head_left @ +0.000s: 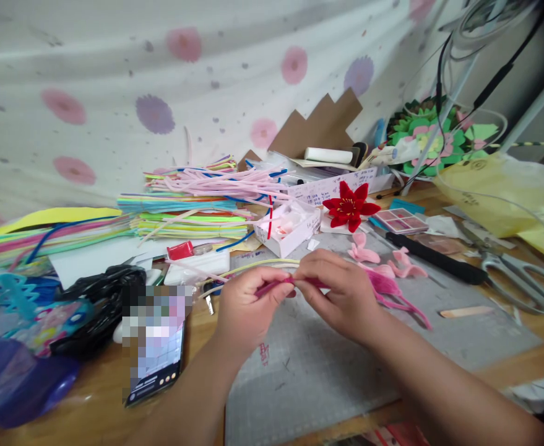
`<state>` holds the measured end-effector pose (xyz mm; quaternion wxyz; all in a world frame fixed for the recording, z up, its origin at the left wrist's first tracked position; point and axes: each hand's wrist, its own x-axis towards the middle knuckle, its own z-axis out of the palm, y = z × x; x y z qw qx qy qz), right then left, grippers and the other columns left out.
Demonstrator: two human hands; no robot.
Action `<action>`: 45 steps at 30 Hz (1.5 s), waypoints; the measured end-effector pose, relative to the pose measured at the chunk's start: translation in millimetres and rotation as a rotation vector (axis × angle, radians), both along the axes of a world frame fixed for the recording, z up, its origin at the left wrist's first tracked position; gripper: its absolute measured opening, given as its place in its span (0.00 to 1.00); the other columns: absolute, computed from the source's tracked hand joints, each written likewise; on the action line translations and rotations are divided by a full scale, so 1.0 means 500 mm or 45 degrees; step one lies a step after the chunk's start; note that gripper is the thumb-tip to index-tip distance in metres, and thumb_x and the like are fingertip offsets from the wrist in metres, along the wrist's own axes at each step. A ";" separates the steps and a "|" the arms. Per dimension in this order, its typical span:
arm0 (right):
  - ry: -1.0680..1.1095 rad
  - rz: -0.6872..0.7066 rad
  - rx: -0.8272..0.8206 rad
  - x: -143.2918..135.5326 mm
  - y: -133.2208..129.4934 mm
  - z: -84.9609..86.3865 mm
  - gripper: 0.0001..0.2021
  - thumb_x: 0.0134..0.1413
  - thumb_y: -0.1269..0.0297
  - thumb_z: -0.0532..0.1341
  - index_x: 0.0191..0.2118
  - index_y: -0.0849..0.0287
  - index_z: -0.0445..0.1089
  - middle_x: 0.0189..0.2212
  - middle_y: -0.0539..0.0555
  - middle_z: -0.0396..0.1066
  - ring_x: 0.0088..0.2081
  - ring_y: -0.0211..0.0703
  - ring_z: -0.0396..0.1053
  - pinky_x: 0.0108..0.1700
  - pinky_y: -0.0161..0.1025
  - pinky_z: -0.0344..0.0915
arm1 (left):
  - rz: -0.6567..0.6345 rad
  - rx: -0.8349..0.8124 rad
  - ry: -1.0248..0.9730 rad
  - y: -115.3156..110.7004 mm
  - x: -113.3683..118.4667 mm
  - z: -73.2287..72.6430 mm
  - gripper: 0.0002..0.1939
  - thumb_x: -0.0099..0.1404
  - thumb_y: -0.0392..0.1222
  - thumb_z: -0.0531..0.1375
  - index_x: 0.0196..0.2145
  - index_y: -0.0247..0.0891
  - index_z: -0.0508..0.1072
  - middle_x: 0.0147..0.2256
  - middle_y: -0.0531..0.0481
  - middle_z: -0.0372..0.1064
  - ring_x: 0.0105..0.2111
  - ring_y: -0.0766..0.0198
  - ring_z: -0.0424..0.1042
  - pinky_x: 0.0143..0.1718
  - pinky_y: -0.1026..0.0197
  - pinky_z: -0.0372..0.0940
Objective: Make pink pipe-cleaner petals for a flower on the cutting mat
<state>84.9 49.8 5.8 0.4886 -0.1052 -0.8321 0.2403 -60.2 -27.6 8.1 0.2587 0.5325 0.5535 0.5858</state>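
Observation:
My left hand (249, 306) and my right hand (341, 294) meet above the grey cutting mat (309, 384), thumbs and fingertips pinched close together. Both grip a dark pink pipe cleaner (317, 283), mostly hidden by the fingers. Beside my right hand lie brighter pink pipe cleaner pieces (387, 286), partly behind the wrist. Light pink shaped petals (363, 249) rest on the mat beyond it. A red fuzzy flower (349, 207) with pointed petals sits farther back. Pale green and white stems (239, 267) run behind my left hand.
Bundles of coloured pipe cleaners (192, 226) are piled at the back left. A small white box (288, 230) stands behind my hands. Scissors (522, 272) and a black-handled tool (434, 257) lie at right, near a wooden stick (466, 312). A phone (160, 359) is at left.

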 end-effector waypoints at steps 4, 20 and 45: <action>0.083 0.086 -0.509 -0.001 0.018 -0.012 0.07 0.48 0.70 0.64 0.36 0.59 0.72 0.28 0.52 0.70 0.30 0.37 0.67 0.32 0.36 0.65 | -0.047 -0.146 -0.436 0.008 0.004 -0.003 0.03 0.56 0.36 0.63 0.31 0.37 0.74 0.26 0.52 0.74 0.26 0.68 0.73 0.31 0.66 0.67; 0.344 0.209 -1.316 -0.019 0.026 -0.027 0.07 0.45 0.63 0.65 0.25 0.62 0.72 0.18 0.47 0.66 0.20 0.31 0.61 0.23 0.32 0.63 | -0.166 -0.423 -0.123 0.017 0.008 -0.005 0.07 0.59 0.41 0.60 0.34 0.34 0.72 0.29 0.49 0.72 0.29 0.65 0.69 0.32 0.63 0.62; 0.252 0.180 -1.059 -0.016 0.022 -0.024 0.09 0.51 0.62 0.62 0.26 0.62 0.70 0.21 0.49 0.70 0.24 0.33 0.66 0.27 0.32 0.65 | -0.311 -0.468 -0.723 0.012 0.019 -0.004 0.10 0.56 0.43 0.62 0.28 0.32 0.73 0.24 0.48 0.71 0.23 0.66 0.69 0.27 0.63 0.64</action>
